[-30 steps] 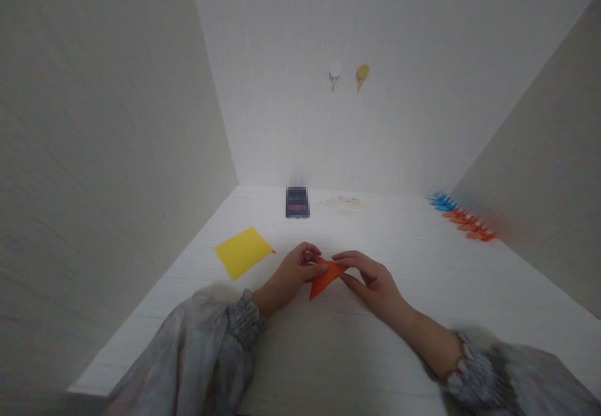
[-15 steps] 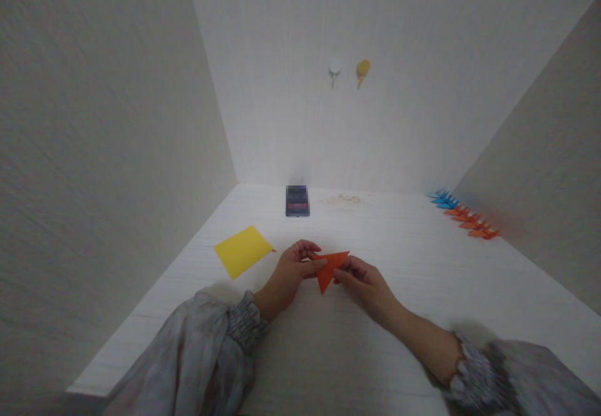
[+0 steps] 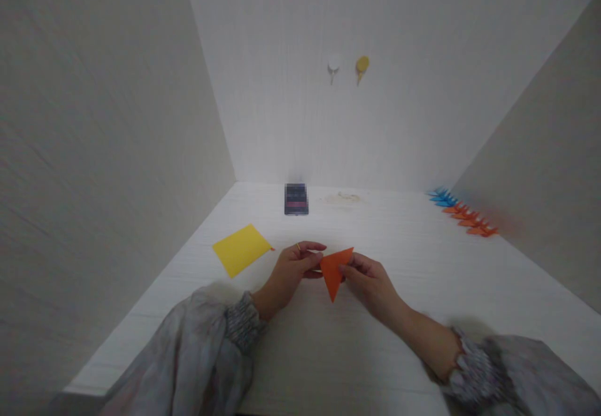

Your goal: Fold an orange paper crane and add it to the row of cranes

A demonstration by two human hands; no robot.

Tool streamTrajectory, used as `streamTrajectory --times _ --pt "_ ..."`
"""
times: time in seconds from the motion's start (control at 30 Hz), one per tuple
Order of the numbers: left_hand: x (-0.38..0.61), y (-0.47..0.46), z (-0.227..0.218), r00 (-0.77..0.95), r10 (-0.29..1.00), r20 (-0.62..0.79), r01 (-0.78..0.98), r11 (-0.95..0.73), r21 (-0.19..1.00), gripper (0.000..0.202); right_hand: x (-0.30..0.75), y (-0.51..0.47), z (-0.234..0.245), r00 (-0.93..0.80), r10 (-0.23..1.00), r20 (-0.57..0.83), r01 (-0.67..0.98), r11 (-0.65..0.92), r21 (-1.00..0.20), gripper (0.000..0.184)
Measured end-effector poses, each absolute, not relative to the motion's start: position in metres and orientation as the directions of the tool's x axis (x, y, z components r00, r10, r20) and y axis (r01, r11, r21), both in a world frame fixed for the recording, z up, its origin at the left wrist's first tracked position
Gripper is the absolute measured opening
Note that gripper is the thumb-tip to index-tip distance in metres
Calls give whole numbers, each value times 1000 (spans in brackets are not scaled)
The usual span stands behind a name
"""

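Observation:
A folded orange paper triangle (image 3: pixel 333 272) is held up just above the white table (image 3: pixel 385 316), its point hanging down. My left hand (image 3: pixel 293 270) pinches its left corner with thumb and fingers; a ring shows on one finger. My right hand (image 3: pixel 369 280) pinches its right edge. Both hands are closed on the paper. Grey patterned sleeves cover both forearms.
A yellow paper sheet (image 3: pixel 240 250) lies flat to the left. A small dark box (image 3: pixel 296 199) stands near the back wall. A row of folded blue (image 3: pixel 441 198) and orange (image 3: pixel 472 223) paper figures lines the right wall. Two hooks (image 3: pixel 347 68) hang on the back wall.
The orange paper has been turned between my hands: it lay slanted low a second ago and now stands raised with its point down. My hands shifted slightly right.

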State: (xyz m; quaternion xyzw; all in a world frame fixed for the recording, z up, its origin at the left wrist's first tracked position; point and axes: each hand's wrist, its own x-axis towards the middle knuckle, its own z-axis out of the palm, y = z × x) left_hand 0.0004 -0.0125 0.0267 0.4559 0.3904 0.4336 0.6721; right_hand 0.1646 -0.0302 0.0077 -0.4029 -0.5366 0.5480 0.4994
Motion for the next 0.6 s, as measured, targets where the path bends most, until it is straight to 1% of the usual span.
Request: streamTrajectory --times 0.23,0.37,0.5,0.6 --pt "4 -13 21 281 960 4 -119 31 992 25 163 -30 12 -185 983 5 -120 -17 -993 11" --pt "5 -12 20 278 960 -1 -145 43 988 25 163 -30 13 -199 980 0 -99 -20 -995 13" --pt "3 -11 24 215 976 -14 -166 50 985 23 162 -32 14 -224 974 31 -111 6 -994 18" --pt "2 -9 21 203 979 17 -143 12 990 19 162 -32 15 -213 977 23 -81 5 -997 19"
